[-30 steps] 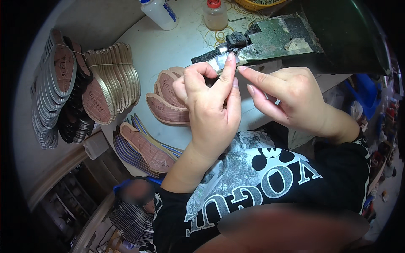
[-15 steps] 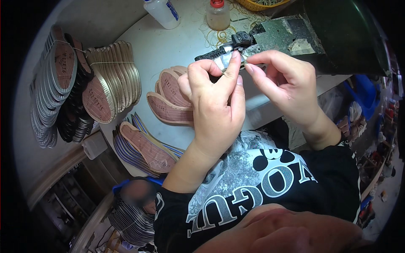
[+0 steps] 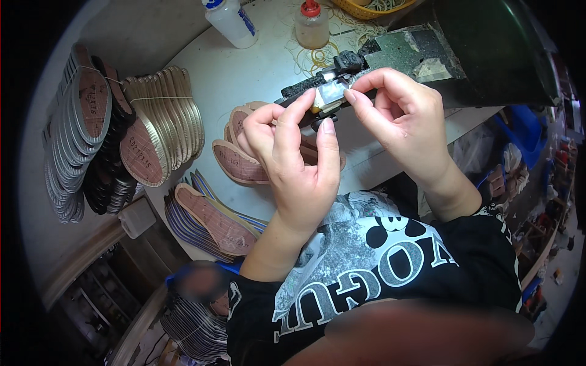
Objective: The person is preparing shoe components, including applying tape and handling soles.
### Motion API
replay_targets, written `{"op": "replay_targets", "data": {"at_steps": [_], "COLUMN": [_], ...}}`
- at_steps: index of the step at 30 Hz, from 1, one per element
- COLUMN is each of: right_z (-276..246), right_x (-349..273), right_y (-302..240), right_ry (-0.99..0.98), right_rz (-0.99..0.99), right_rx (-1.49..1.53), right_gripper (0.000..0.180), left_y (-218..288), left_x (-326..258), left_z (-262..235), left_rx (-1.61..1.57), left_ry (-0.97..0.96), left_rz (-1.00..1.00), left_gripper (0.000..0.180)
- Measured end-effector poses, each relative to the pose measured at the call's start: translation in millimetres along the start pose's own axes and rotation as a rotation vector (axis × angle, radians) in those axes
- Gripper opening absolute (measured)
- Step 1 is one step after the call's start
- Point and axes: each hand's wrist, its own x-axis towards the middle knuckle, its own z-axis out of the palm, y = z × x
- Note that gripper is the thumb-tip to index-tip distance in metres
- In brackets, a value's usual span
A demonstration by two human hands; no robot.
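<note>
A small shiny silver-white piece (image 3: 332, 91) lies over a black metal device at the table's far edge; I cannot make out what kind of piece it is. My right hand (image 3: 400, 116) is closed in a pinch of thumb and index finger at the piece's right end. At its left end is the index fingertip of my left hand (image 3: 293, 149). That hand's thumb stands apart, lower down, near a black knob (image 3: 323, 122) under the piece. Just past the fingers sits the black device (image 3: 348, 61), joined to a worn green plate (image 3: 406, 52).
Brown insoles (image 3: 238, 161) lie beyond my left hand, with a fanned stack (image 3: 213, 219) nearer me. Tied gold (image 3: 177, 116) and silver (image 3: 67, 152) bundles stand left. A white bottle (image 3: 232, 24), a red-capped bottle (image 3: 312, 27), loose rubber bands and a yellow basket (image 3: 369, 7) are behind.
My left thumb and index finger have spread apart, and the left hand has moved slightly left and down. More of the silver-white piece shows. My right hand has shifted slightly left.
</note>
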Motion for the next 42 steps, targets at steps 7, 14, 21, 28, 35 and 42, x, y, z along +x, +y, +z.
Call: {"op": "replay_targets", "data": {"at_steps": [7,14,21,28,35,42], "right_z": [5.7,17.0,17.2,12.4,14.2,9.9], "right_x": [3.2,-4.5,-24.9,-28.3,-25.6,-18.4], "right_y": [-3.8,-7.6,-11.6,-9.9,0.9,-1.8], "right_ry": [0.014,-0.039,-0.133,-0.092,-0.165,-0.187], "right_rz": [0.002,-0.025,-0.077,0.016,0.080,-0.008], "right_rx": [0.023,0.113,0.395,0.420,0.428,0.292], "right_gripper": [0.009,0.010,0.010,0.012,0.019,0.022], "left_y": [-2.3,0.5,-3.4,-4.9,2.1,-2.6], "left_x": [0.1,12.9,22.3,22.1,28.7,29.5], "left_z": [-1.4,-9.6,-22.0,-26.5,-23.3,-22.0], "left_rx": [-0.013,0.096,-0.050,-0.212,-0.104,-0.196], "left_ry": [0.017,0.018,-0.201,-0.210,-0.175,-0.124], "left_rz": [-0.004,0.000,0.030,-0.022,0.030,-0.078], "left_gripper": [0.041,0.032,0.018,0.011,0.010,0.011]}}
